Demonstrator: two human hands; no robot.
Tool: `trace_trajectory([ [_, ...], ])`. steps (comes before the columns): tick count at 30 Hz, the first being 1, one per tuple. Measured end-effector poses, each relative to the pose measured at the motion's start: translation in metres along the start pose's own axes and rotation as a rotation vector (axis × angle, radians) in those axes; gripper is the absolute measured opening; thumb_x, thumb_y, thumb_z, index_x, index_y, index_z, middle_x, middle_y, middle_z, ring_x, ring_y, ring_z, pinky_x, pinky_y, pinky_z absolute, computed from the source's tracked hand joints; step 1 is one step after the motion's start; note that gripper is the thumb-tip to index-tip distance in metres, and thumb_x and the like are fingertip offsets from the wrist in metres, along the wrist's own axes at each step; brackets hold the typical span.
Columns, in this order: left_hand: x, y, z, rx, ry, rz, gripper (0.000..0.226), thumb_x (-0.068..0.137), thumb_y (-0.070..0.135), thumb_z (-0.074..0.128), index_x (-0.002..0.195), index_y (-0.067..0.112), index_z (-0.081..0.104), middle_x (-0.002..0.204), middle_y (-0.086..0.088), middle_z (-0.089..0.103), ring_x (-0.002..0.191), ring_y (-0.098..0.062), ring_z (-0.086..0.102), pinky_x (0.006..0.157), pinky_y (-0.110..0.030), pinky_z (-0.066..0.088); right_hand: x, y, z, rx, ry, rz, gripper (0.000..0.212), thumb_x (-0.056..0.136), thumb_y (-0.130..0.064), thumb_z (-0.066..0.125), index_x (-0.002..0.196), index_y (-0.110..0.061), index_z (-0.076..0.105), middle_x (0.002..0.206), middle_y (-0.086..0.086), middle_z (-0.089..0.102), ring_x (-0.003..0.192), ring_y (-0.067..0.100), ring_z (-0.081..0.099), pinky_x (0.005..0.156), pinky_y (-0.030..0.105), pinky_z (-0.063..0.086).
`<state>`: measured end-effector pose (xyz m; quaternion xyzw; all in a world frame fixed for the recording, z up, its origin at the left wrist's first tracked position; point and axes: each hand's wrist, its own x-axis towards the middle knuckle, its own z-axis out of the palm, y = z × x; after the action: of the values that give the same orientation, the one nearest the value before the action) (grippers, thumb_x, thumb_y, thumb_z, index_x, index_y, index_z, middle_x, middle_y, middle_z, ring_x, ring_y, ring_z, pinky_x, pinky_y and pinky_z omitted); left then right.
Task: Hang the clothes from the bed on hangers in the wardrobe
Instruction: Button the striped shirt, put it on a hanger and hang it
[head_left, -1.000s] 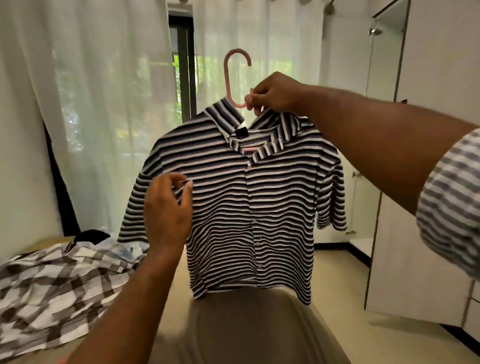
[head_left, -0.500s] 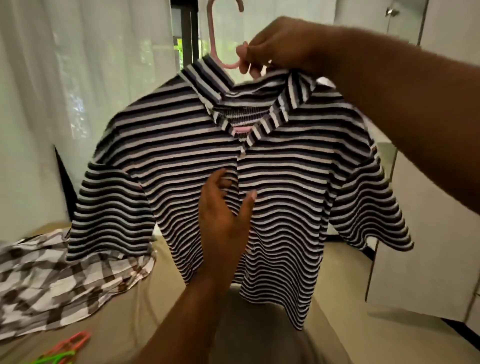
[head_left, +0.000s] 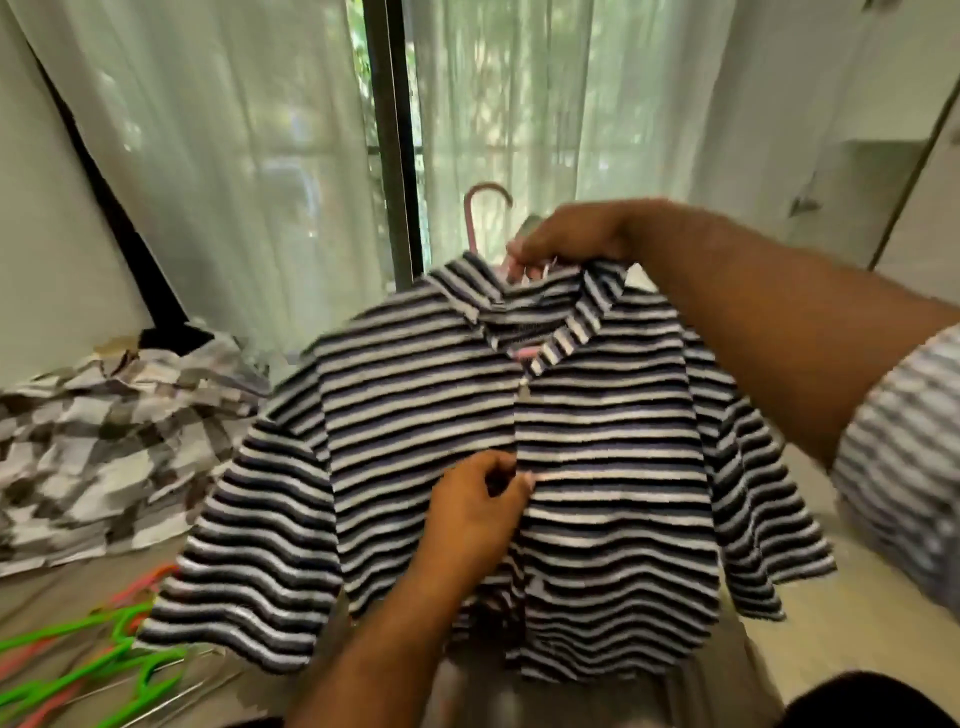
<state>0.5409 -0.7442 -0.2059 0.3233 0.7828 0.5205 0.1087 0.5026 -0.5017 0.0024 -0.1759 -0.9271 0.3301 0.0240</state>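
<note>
Striped shirt (head_left: 597, 415) blurred, pink hanger (head_left: 471, 218) mostly hidden, right grip (head_left: 576, 234) clutching it, left grip (head_left: 475, 512) pinching shirt

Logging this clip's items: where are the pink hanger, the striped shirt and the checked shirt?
pink hanger (head_left: 470, 218): head view, on the hook's stem.
striped shirt (head_left: 597, 415): head view, on its chest, beside the placket.
checked shirt (head_left: 104, 441): head view, on its crumpled middle.

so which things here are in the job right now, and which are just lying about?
In use: striped shirt, pink hanger inside it, right hand gripping the hanger's neck, left hand pinching the shirt front.
Lying about: checked shirt and spare hangers on the bed; curtain.
</note>
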Motion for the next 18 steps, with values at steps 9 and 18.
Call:
trace_trajectory([
  [9, 0.038, -0.115, 0.051, 0.182, -0.223, -0.373, 0.016, 0.095, 0.03, 0.065, 0.093, 0.017, 0.074, 0.078, 0.007, 0.071, 0.073, -0.01, 0.066, 0.077, -0.03, 0.054, 0.099, 0.187, 0.195, -0.13, 0.008, 0.175, 0.029, 0.103, -0.029, 0.054, 0.104, -0.011, 0.078, 0.101, 0.011, 0.077, 0.093, 0.02, 0.068, 0.088, 0.031, 0.053],
  [18, 0.056, -0.125, 0.057, 0.146, -0.23, -0.441, 0.016, 0.091, 0.015, 0.068, 0.099, 0.027, 0.075, 0.078, 0.003, 0.075, 0.066, -0.015, 0.072, 0.071, -0.037, 0.063, 0.028, 0.166, 0.212, 0.011, 0.284, 0.091, 0.011, 0.094, -0.024, 0.065, 0.1, -0.02, 0.075, 0.091, -0.002, 0.071, 0.082, 0.013, 0.063, 0.076, 0.024, 0.045],
])
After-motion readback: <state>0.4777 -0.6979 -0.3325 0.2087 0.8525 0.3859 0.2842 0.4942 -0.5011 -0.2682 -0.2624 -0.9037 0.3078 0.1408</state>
